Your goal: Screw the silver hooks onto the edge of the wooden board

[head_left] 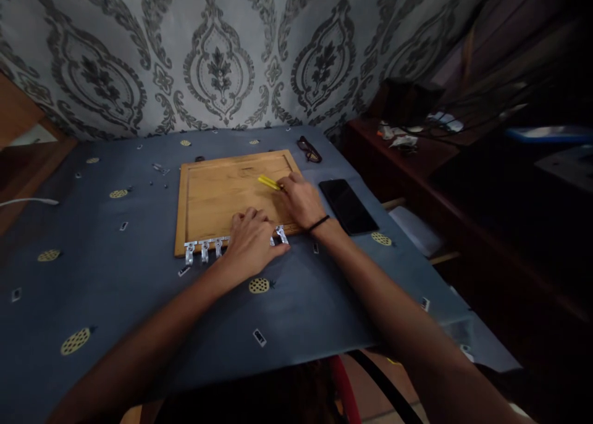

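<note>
A wooden board with a raised rim lies flat on the table. Along its near edge sits a row of small silvery metal hooks or clips. My left hand rests palm down across this edge, fingers on the board and thumb spread to the right. It covers the middle of the metal row. My right hand, with a dark band at the wrist, is closed over the board's right side. From its fingers a slim yellow tool points left; its other end is hidden in the hand, so its kind is unclear.
A black phone lies right of the board, and folded glasses lie beyond. Small metal pieces sit left of the board on the blue tablecloth. A white cable reaches in from the left. Dark red furniture borders the right.
</note>
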A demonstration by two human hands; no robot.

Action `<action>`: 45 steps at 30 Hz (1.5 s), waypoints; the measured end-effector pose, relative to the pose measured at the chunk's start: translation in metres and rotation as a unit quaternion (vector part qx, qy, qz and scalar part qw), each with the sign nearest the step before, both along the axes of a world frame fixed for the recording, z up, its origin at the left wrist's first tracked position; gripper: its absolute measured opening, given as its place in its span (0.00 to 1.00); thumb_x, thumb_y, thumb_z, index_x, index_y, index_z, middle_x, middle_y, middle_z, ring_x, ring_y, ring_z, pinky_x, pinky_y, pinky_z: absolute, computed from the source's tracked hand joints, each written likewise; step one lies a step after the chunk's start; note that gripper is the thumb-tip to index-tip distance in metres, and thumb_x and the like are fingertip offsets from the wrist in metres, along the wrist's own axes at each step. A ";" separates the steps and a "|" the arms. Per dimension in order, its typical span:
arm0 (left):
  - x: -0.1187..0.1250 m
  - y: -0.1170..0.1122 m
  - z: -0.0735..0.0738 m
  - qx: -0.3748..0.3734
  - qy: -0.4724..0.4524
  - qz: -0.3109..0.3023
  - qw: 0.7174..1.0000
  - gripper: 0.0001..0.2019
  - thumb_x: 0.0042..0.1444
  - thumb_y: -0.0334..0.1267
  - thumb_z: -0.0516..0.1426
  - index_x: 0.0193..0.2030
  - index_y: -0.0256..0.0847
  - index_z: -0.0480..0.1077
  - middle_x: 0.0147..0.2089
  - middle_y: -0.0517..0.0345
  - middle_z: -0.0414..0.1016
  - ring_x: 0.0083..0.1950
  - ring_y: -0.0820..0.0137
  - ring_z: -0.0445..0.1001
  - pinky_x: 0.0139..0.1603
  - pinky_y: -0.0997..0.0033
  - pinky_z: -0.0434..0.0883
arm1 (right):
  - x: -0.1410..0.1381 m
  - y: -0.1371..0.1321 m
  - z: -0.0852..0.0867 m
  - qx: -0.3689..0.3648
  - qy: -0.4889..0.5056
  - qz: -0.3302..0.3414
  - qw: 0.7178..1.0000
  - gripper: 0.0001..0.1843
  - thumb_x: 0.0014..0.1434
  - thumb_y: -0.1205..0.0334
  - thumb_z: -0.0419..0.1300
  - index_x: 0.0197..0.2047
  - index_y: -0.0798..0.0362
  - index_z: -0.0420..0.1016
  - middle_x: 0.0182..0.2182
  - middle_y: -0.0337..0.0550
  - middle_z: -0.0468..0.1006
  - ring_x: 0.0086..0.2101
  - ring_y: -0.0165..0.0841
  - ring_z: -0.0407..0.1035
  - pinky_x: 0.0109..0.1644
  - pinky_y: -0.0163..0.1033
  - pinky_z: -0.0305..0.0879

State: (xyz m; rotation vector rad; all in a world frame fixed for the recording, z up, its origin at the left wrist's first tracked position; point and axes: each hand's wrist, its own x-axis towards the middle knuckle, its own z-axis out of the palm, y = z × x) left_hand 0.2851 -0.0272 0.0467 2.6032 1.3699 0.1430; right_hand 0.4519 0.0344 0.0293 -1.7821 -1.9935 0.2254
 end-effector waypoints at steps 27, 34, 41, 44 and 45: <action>-0.004 0.000 -0.002 0.009 -0.008 -0.009 1.000 0.18 0.62 0.53 0.63 0.46 0.39 0.80 0.53 0.44 0.78 0.60 0.50 0.68 0.56 0.50 0.66 | -0.006 -0.062 -0.006 0.165 0.384 0.072 0.906 0.19 0.66 0.41 0.59 0.44 0.48 0.65 0.25 0.31 0.73 0.22 0.26 0.69 0.25 0.35 0.64; -0.003 0.001 -0.002 0.005 -0.011 -0.009 1.000 0.17 0.62 0.52 0.63 0.45 0.39 0.80 0.54 0.44 0.77 0.59 0.50 0.68 0.56 0.49 0.65 | -0.005 -0.060 -0.010 0.145 0.379 0.079 0.911 0.20 0.66 0.38 0.58 0.44 0.47 0.64 0.25 0.32 0.74 0.23 0.28 0.69 0.27 0.37 0.65; -0.003 0.001 -0.002 0.004 -0.007 -0.013 1.000 0.18 0.62 0.53 0.63 0.44 0.39 0.80 0.53 0.44 0.77 0.60 0.50 0.67 0.56 0.50 0.65 | -0.004 -0.059 -0.012 0.138 0.387 0.079 0.908 0.21 0.66 0.38 0.58 0.44 0.47 0.64 0.27 0.31 0.73 0.22 0.26 0.68 0.26 0.36 0.65; -0.003 0.001 -0.003 0.006 -0.008 -0.015 1.000 0.18 0.62 0.52 0.63 0.45 0.38 0.80 0.54 0.44 0.78 0.60 0.50 0.67 0.56 0.50 0.65 | -0.004 -0.058 -0.013 0.137 0.388 0.082 0.908 0.21 0.66 0.39 0.58 0.44 0.48 0.63 0.27 0.32 0.73 0.22 0.26 0.67 0.26 0.36 0.65; -0.003 0.001 -0.003 0.006 -0.009 -0.016 1.000 0.18 0.62 0.52 0.63 0.45 0.38 0.80 0.54 0.44 0.78 0.60 0.49 0.68 0.56 0.49 0.65 | -0.004 -0.058 -0.014 0.136 0.388 0.083 0.908 0.21 0.66 0.39 0.58 0.44 0.48 0.63 0.27 0.32 0.74 0.22 0.26 0.68 0.26 0.36 0.65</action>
